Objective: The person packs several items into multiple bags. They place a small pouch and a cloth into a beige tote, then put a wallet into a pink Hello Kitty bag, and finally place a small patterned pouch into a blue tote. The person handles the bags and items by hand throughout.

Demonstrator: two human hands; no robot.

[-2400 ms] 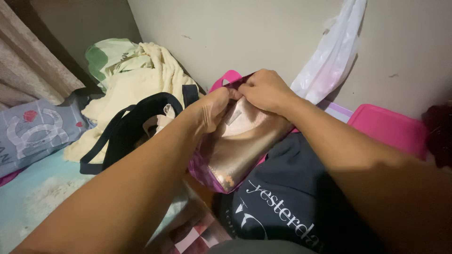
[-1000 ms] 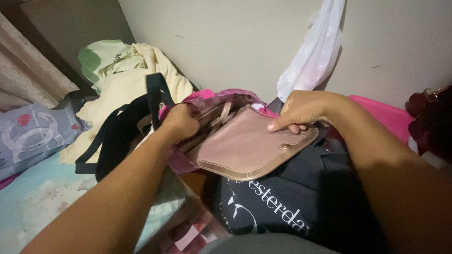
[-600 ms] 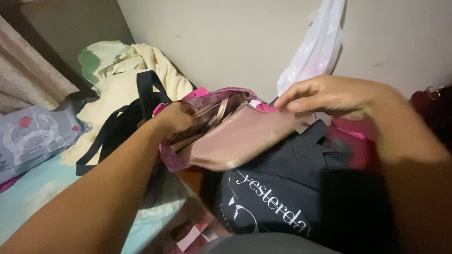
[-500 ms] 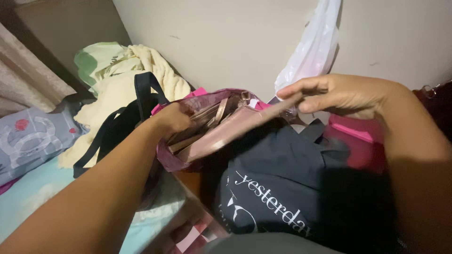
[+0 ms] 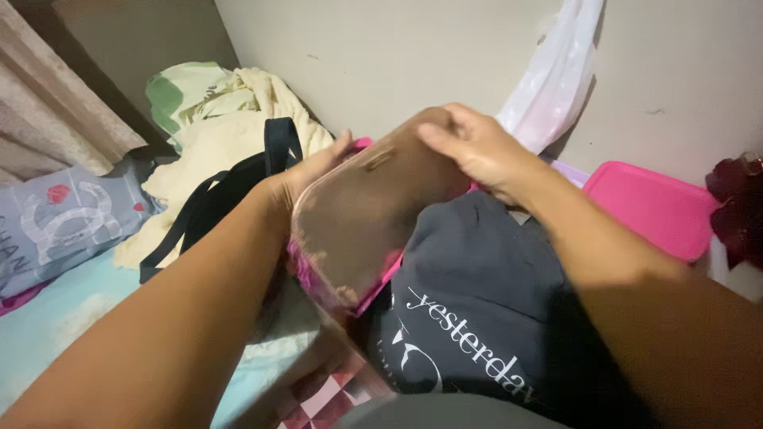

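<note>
A rose-gold flap purse [image 5: 362,210] sits inside a pink see-through bag [image 5: 318,280] in front of me. My right hand [image 5: 477,147] presses the purse's flap down at its top edge, fingers curled over it. My left hand [image 5: 306,171] grips the left rim of the pink bag and the purse together. A dark tote bag with white lettering [image 5: 477,318] lies directly under and to the right of the purse.
A black-strapped bag [image 5: 214,199] lies left of the hands, with cream and green cloth [image 5: 222,119] heaped behind it. A white plastic bag [image 5: 556,79] hangs on the wall. A pink lid [image 5: 652,206] and a dark red item [image 5: 739,206] are at right; a grey pillow [image 5: 56,230] at left.
The purse's flap was lifted open by my right hand; now it is folded back down and closed. My left hand stayed on the pink bag's rim.
</note>
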